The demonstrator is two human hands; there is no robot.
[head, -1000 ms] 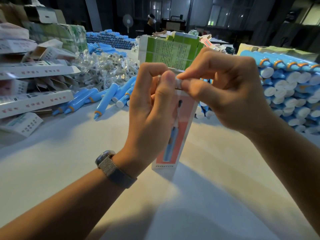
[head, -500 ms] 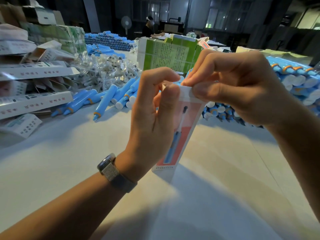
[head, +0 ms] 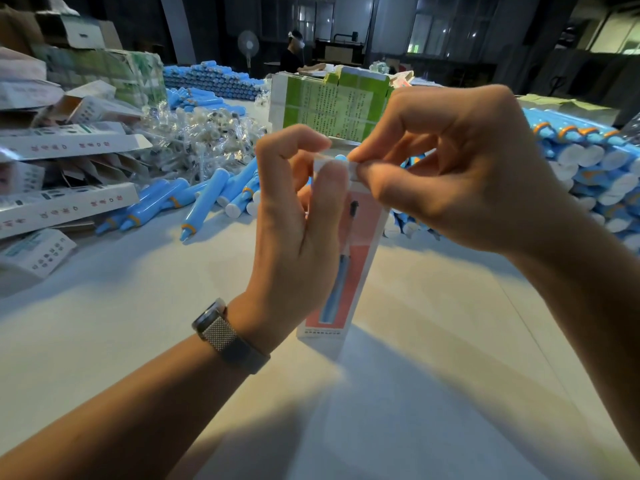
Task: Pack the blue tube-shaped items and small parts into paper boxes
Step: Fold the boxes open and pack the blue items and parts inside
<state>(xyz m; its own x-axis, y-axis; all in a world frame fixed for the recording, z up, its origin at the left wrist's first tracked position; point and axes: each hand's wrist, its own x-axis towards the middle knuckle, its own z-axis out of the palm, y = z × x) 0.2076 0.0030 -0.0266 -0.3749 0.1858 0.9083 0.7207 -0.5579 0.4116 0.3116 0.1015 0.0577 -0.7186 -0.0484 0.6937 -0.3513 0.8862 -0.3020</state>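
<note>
A worker stands a tall, narrow paper box (head: 341,268) upright on the pale bench (head: 433,341), its foot on the surface and its top caught between both hands. The left hand (head: 298,216) wraps the upper part of the box, thumb laid up its front and forefinger hooked over the top; the right hand (head: 450,171) pinches the white top flap (head: 351,166) between thumb and forefinger. The rounded end of a blue tube (head: 340,156) peeks out of the open top, right between the two sets of fingertips.

The box front carries a salmon-red panel with a picture of the blue tube, and a line of small print along its foot, too fine to read.

Beyond the left hand, loose blue tubes (head: 204,202) with orange rings lie scattered beside a heap of small parts in clear wrappers (head: 201,133). Farther out on that side, flat white cartons (head: 65,202) bear red characters, blurred beyond reading. Just behind the hands stands a block of green-and-white cartons (head: 332,105) covered in dense text that cannot be made out. Off the right hand, a wall of stacked tubes (head: 595,168) shows white caps end-on. A mesh-strap watch (head: 216,332) sits on the left wrist.
</note>
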